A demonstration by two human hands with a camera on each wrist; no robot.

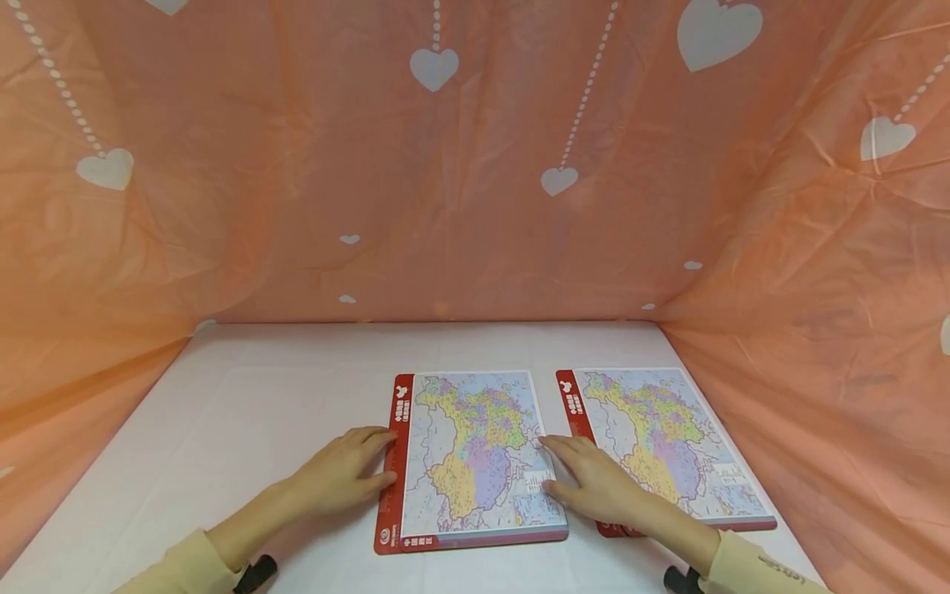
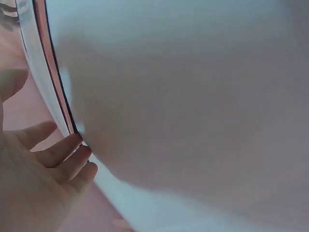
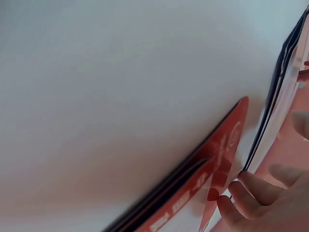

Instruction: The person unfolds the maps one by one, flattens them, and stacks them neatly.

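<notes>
While both hands, left (image 1: 345, 474) and right (image 1: 594, 487), rested with relaxed, empty grips against the nearer flat red-bordered map board (image 1: 471, 458), it lay unlifted between them on the white tabletop (image 1: 260, 429).

The print on the left map board (image 1: 471, 458) and the right map board (image 1: 668, 441) is too small to be read. The near left corner of the right map board is hidden by the right hand (image 1: 597, 487). Both forearms are cut off by the lower edge. The wrist views are blurred.

Two glossy printed map boards (image 1: 475, 462) (image 1: 664, 445) lie on a smooth matt white table (image 1: 260, 429), backed by thin crinkled plastic sheeting (image 1: 297, 165).
</notes>
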